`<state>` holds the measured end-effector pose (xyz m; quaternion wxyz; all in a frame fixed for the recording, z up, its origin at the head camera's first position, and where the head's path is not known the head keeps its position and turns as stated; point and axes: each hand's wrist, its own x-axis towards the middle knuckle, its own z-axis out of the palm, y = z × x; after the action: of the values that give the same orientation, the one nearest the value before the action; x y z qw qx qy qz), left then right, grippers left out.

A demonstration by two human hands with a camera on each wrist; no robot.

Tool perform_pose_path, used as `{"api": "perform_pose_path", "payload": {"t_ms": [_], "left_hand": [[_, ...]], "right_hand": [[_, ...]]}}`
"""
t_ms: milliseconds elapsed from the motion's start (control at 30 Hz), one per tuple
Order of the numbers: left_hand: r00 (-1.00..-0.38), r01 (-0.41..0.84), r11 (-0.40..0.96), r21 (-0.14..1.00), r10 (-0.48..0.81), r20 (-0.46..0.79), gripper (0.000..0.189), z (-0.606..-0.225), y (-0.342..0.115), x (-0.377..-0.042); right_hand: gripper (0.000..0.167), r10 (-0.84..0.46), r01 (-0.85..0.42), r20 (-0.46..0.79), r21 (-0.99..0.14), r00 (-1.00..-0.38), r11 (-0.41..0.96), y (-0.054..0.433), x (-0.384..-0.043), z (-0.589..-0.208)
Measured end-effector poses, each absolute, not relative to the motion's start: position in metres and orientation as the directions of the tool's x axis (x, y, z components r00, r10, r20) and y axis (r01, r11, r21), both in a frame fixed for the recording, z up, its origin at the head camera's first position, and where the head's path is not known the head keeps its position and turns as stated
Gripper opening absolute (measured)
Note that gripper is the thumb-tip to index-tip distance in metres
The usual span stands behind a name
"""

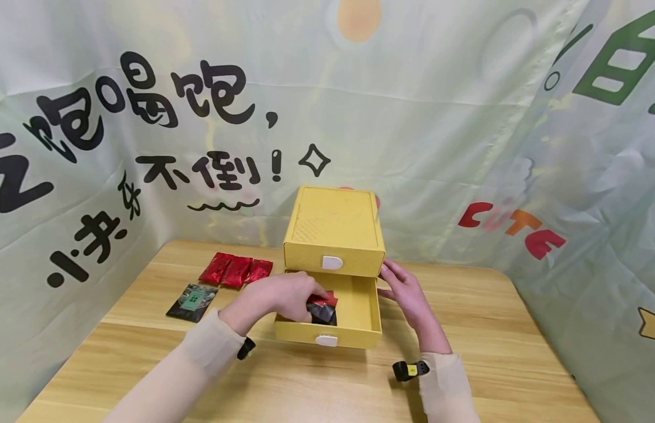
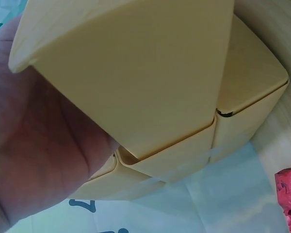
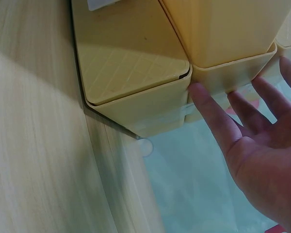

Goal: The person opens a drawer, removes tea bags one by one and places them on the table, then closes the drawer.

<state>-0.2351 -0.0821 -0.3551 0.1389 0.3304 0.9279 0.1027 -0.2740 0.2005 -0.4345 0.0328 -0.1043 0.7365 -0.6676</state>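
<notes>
A yellow drawer unit (image 1: 338,217) stands on the table, its drawer (image 1: 359,302) below the top one pulled out. My left hand (image 1: 292,294) reaches into this drawer and grips shiny red and black packets (image 1: 323,311), partly hidden by the fingers. In the left wrist view the drawer's side covers the fingers of my left hand (image 2: 43,131). On the right side of the unit, my right hand (image 1: 412,294) has its fingers extended. Its fingertips (image 3: 198,90) are right at the casing's edge in the right wrist view.
Several red foil packets (image 1: 236,271) lie on the table left of the unit. Nearer is a black packet with a green label (image 1: 192,302). A printed cloth (image 1: 427,147) hangs behind the wooden table (image 1: 464,329).
</notes>
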Motion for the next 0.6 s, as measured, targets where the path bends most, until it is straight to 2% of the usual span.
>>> {"api": "perform_pose_path", "payload": {"t_ms": [600], "left_hand": [[-0.735, 0.655, 0.704, 0.276, 0.677, 0.019, 0.038, -0.367, -0.091, -0.233]], "right_hand": [[0.055, -0.204, -0.101, 0.083, -0.992, -0.975, 0.08, 0.201, -0.275, -0.434]]}}
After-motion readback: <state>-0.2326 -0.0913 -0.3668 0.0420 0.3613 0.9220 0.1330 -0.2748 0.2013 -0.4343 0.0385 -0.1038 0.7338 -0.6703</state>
